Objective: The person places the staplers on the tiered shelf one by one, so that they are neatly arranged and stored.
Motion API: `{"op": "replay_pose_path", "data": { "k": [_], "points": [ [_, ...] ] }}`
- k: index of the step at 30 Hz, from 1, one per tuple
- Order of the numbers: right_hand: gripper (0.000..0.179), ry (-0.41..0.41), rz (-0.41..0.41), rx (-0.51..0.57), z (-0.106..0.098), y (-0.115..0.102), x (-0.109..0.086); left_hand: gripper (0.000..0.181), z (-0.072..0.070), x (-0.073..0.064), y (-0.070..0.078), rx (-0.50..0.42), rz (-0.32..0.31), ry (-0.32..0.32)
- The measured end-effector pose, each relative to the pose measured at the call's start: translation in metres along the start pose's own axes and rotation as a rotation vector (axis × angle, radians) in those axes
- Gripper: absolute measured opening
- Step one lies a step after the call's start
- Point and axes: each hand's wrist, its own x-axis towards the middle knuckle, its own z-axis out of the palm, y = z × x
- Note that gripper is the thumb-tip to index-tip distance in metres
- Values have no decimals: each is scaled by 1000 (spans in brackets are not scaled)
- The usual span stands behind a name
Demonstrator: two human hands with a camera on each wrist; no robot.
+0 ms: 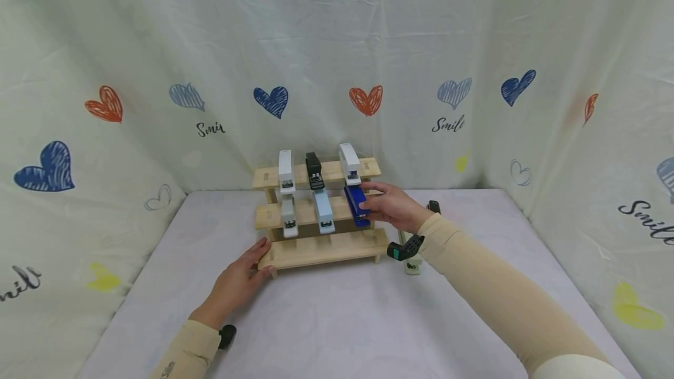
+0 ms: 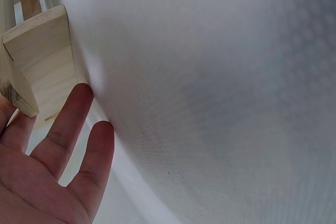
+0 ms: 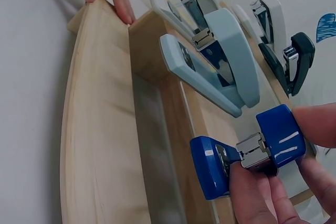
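A three-tier wooden rack [image 1: 332, 252] stands near the back of the table. My right hand [image 1: 392, 206] pinches a dark blue stapler [image 3: 281, 135] between thumb and fingers at the right end of the middle tier; whether it bears fully on the board cannot be told. Beside it on that tier are a light blue stapler [image 1: 323, 212] and a pale grey stapler [image 1: 289, 216]. My left hand [image 1: 239, 279] holds the left end of the lowest board, thumb in front and index finger behind; its outer fingers [image 2: 100, 145] stretch out underneath.
Along the top tier sit a white stapler [image 1: 286, 169], a black stapler [image 1: 314, 169] and another white stapler [image 1: 349, 162]. A pale green stapler [image 1: 413, 266] lies on the table right of the rack, partly hidden under my right wrist. A heart-printed curtain [image 1: 316, 45] hangs behind.
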Motion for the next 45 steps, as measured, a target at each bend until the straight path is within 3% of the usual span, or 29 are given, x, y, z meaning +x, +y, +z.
{"op": "replay_pose_path", "data": {
  "k": [31, 37, 45],
  "points": [
    [58, 21, 9, -6, -3, -1, -5, 66, 1, 3, 0, 16, 5, -6],
    [59, 5, -11, -33, -14, 0, -12, 65, 1, 1, 0, 15, 11, 5],
    [56, 45, 1, -103, -45, 10, -23, 66, 1, 1, -1, 8, 19, 6]
  ]
}}
